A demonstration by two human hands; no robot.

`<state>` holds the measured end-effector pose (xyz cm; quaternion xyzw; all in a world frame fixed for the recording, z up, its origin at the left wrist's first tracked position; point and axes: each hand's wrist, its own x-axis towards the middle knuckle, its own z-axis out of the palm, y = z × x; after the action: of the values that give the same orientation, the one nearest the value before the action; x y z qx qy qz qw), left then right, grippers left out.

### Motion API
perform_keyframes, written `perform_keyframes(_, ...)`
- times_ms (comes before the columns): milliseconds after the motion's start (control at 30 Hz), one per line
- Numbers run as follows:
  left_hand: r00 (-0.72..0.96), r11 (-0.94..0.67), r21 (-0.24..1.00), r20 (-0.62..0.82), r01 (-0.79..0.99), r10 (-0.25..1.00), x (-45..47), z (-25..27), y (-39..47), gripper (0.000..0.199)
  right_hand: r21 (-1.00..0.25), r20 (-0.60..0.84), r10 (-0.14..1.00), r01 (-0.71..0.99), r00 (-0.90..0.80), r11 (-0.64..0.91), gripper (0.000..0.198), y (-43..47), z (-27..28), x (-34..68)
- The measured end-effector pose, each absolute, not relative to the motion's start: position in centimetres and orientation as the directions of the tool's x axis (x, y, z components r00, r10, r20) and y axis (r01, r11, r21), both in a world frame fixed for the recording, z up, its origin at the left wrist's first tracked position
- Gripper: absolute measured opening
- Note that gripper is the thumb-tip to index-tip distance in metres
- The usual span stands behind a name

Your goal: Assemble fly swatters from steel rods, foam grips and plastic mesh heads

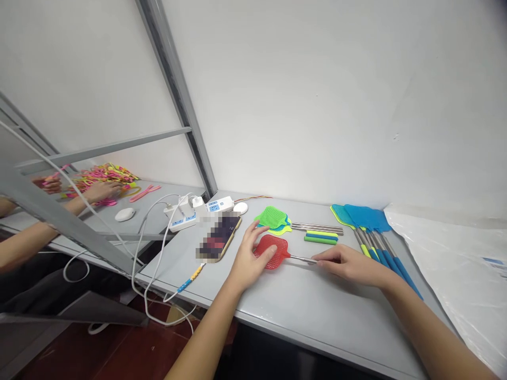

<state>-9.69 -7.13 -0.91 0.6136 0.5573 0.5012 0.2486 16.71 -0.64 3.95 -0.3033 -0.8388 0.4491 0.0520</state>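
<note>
A red fly swatter (271,252) with a thin metal rod lies across the grey table in front of me. My left hand (252,257) grips its mesh head, thumb on top and fingers at the far side. At the other end of the rod, my right hand (344,265) pinches the tip between thumb and fingers. Just beyond lie stacked green, blue and yellow swatters (273,217) with bare metal rods. Beside those rods are several yellow, blue and green grip sleeves (320,238). Right of them, a fanned pile of swatters (366,219) has coloured grips on the rods.
A phone (220,238) on a cable lies left of my hands, before a power strip (214,206) and a white disc (240,208). Plastic sheeting (447,264) covers the right side. Beyond a metal frame, another person's hands (103,191) touch colourful strips (106,177).
</note>
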Motion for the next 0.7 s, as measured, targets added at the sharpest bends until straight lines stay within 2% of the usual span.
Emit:
perform_keyframes(167, -0.327, -0.219, 0.976, 0.214, 0.022, 0.921, -10.9, -1.5, -6.1, 0.045, -0.762, -0.221, 0.557, 0.498, -0.801, 0.413, 0.041, -0.2, 3.8, 17.4)
perform_keyframes(233, -0.328, -0.185, 0.972, 0.129, -0.146, 0.936, -11.1, -1.4, -6.0, 0.046, -0.749, -0.232, 0.56, 0.514, -0.795, 0.418, 0.04, 0.0, 3.5, 17.6)
perform_keyframes(333, -0.226, -0.104, 0.942, 0.032, -0.318, 0.974, -10.9, -0.7, -6.2, 0.049, -0.756, -0.218, 0.559, 0.5, -0.8, 0.422, 0.037, 0.2, 3.2, 17.7)
perform_keyframes(467, -0.061, 0.088, 0.916, -0.121, -0.391, 0.991, -10.1, -0.2, -6.8, 0.041, -0.765, -0.163, 0.57, 0.468, -0.805, 0.442, 0.039, 0.1, 3.2, 17.3)
perform_keyframes(700, 0.006, 0.251, 0.911, -0.264, -0.328, 0.965, -9.9, -0.2, -7.2, 0.034, -0.742, -0.222, 0.56, 0.511, -0.798, 0.435, 0.041, -0.1, 3.3, 17.1)
